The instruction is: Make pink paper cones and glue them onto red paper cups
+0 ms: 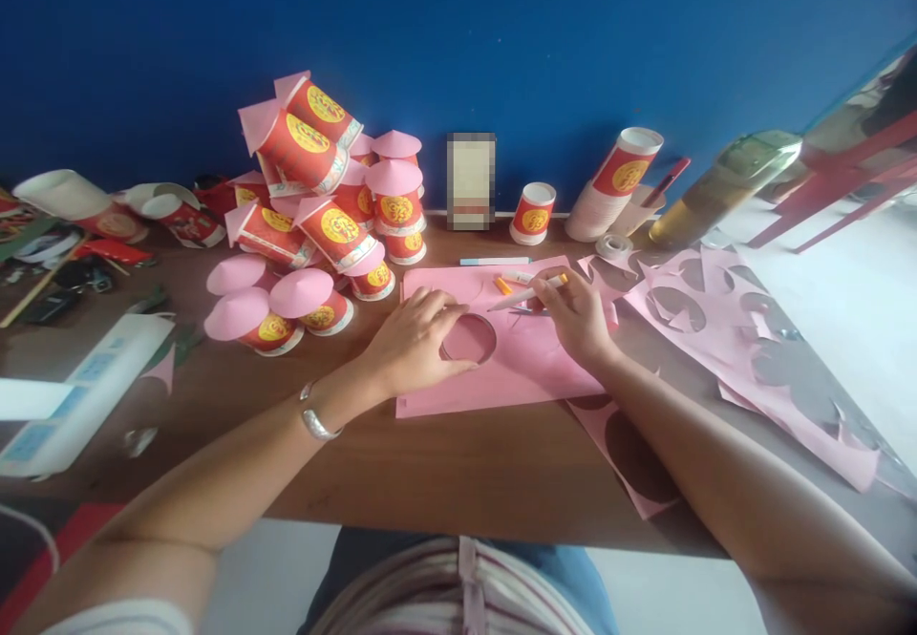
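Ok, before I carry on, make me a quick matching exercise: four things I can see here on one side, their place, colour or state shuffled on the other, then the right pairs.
Things
1. Left hand
2. Right hand
3. Roll of tape
4. Cone tops on the cups

Place, colour or state
A. Beside the tall cup stack
B. Pink
C. Gripping a pen
D. Fingers and thumb spread at the edge of a ring

Pairs: 1-D, 2-C, 3-A, 4-B

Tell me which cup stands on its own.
The red cup between the cone-topped cups and the tall stack; it touches no other cup, while the rest are heaped or stacked.
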Demonstrator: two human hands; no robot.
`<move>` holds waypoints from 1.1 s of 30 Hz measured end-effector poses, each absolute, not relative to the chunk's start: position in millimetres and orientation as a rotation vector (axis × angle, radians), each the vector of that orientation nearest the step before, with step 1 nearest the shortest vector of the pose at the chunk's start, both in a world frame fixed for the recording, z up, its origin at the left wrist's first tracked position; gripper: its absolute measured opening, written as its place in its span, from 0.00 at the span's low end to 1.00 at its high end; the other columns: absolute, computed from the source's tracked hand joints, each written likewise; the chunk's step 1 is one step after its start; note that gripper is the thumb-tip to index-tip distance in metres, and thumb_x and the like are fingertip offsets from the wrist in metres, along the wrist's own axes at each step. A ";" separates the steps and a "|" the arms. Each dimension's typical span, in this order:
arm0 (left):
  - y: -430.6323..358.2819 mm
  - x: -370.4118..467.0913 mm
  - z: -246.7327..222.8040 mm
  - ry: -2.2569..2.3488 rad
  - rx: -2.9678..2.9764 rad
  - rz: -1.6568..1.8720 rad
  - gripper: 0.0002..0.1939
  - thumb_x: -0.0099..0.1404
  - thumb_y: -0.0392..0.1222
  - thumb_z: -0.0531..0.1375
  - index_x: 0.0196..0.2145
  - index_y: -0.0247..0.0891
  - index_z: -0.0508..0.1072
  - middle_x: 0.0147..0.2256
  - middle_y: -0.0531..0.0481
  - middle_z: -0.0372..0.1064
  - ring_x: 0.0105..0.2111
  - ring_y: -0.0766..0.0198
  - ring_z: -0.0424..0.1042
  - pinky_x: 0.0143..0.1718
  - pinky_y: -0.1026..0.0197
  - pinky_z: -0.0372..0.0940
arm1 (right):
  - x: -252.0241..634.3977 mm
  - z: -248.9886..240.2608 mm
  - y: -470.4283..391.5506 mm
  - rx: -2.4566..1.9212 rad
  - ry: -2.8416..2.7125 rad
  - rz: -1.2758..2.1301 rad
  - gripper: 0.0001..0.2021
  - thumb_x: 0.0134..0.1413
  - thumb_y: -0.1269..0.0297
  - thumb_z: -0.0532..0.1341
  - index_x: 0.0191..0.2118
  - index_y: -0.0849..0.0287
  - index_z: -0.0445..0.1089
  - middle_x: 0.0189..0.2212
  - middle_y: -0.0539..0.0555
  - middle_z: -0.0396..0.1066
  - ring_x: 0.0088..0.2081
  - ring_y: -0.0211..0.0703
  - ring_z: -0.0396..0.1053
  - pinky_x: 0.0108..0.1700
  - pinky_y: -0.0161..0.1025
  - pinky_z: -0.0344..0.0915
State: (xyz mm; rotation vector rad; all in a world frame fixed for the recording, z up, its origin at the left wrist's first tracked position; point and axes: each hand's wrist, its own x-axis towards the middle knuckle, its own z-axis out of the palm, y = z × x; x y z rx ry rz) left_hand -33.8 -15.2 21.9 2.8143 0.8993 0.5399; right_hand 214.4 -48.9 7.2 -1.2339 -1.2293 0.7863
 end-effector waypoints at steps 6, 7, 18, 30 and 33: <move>-16.0 -35.6 21.1 0.918 2.835 0.509 0.32 0.57 0.56 0.71 0.55 0.38 0.73 0.46 0.40 0.71 0.47 0.48 0.69 0.50 0.45 0.68 | 212.5 4.6 -48.0 -1.257 -1.280 0.790 0.23 0.56 0.38 0.64 0.33 0.55 0.68 0.21 0.47 0.70 0.25 0.38 0.70 0.29 0.37 0.69; -16.1 -35.6 20.9 0.916 2.840 0.502 0.32 0.58 0.56 0.71 0.55 0.38 0.74 0.46 0.40 0.71 0.46 0.48 0.69 0.49 0.45 0.68 | 211.7 4.7 -48.4 -1.260 -1.294 0.794 0.23 0.56 0.37 0.64 0.34 0.55 0.68 0.22 0.47 0.70 0.25 0.39 0.70 0.29 0.37 0.69; -13.6 -34.6 15.0 0.929 2.857 0.463 0.30 0.58 0.58 0.70 0.51 0.35 0.76 0.45 0.40 0.72 0.45 0.48 0.69 0.47 0.47 0.70 | 210.9 0.5 -47.9 -1.283 -1.354 0.806 0.23 0.59 0.38 0.61 0.35 0.55 0.68 0.24 0.48 0.72 0.27 0.39 0.70 0.32 0.37 0.67; -11.2 -33.5 15.0 0.932 2.867 0.381 0.29 0.55 0.57 0.73 0.47 0.35 0.77 0.41 0.42 0.72 0.43 0.50 0.71 0.45 0.48 0.71 | 212.4 -7.1 -42.1 -1.307 -1.403 0.812 0.19 0.65 0.43 0.59 0.38 0.56 0.69 0.25 0.49 0.73 0.27 0.38 0.70 0.33 0.36 0.66; -11.7 -32.8 17.7 0.941 2.852 0.355 0.28 0.56 0.55 0.73 0.48 0.35 0.78 0.42 0.42 0.72 0.43 0.50 0.71 0.46 0.48 0.70 | 212.0 -6.2 -40.9 -1.303 -1.430 0.833 0.19 0.66 0.44 0.58 0.38 0.57 0.69 0.26 0.49 0.73 0.28 0.38 0.69 0.32 0.36 0.65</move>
